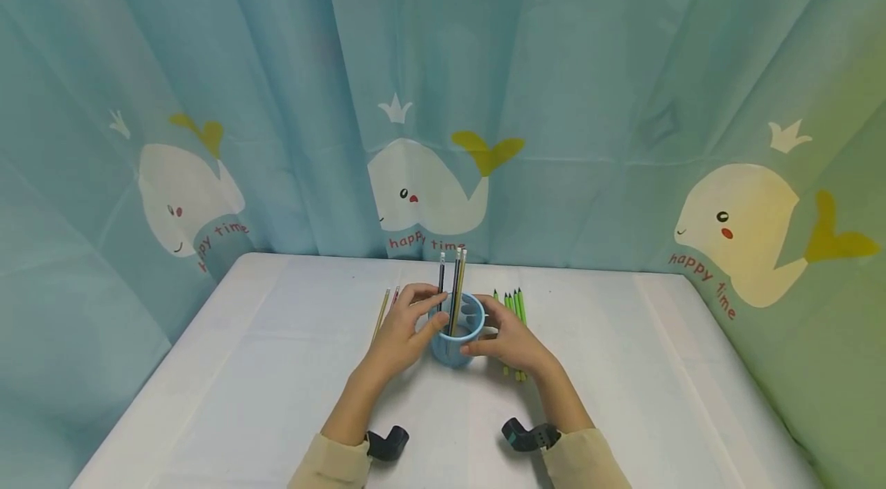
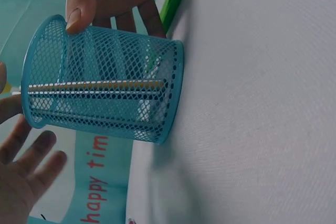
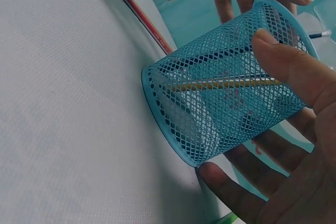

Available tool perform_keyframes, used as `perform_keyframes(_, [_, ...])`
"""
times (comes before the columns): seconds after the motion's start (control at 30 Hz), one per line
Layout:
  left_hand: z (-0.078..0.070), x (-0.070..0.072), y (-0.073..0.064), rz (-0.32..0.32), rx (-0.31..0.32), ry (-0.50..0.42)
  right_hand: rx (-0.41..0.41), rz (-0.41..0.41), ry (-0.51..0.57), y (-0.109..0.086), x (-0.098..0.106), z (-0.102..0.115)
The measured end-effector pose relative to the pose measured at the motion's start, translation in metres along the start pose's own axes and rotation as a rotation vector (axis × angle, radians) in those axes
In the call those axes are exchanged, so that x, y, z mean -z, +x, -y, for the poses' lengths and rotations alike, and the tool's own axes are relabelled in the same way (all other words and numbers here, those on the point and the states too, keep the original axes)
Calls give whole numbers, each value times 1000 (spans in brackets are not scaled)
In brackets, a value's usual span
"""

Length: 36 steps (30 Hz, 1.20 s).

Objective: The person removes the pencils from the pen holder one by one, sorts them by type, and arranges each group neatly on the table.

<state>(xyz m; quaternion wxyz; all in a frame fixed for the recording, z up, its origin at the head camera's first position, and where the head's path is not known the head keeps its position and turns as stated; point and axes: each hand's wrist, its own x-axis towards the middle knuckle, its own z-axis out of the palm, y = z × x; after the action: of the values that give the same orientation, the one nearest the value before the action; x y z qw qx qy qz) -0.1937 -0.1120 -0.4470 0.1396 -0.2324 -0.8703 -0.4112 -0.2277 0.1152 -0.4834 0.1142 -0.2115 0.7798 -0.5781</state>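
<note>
A light blue mesh pencil cup [image 1: 448,353] stands on the table between my two hands. Dark and yellow striped pencils [image 1: 457,281] lean inside it, their ends above the rim. My right hand [image 1: 508,335] holds the cup from the right, its thumb [image 3: 286,64] along the mesh and the fingers around the far side. On the opposite side my left hand [image 1: 401,331] is at the rim with its fingers spread loosely, close beside a dark pencil [image 1: 441,266] in the cup. The left wrist view shows those fingers [image 2: 34,156] apart, grasping nothing.
Several green pencils [image 1: 519,306] lie on the white table [image 1: 651,381] just past my right hand. To the left, behind my left hand, lie a yellowish pencil [image 1: 381,316] and a red one [image 3: 139,14]. A whale-print curtain [image 1: 588,89] hangs behind the table.
</note>
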Motion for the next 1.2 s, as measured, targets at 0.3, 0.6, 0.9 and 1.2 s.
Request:
perform_keyframes(0.3, [4, -3, 2, -138, -1, -44, -6, -8, 4, 0, 0, 1])
perform_keyframes(0.6, [7, -4, 3, -182, -6, -101, -7, -5, 8, 0, 0, 2])
perform_keyframes(0.9, [-5, 2, 5, -312, -127, -357, -6, 10, 18, -2, 0, 3])
perform_keyframes(1.2, [-36, 19, 7, -384, -146, -392, -9, 8, 8, -1, 1, 2])
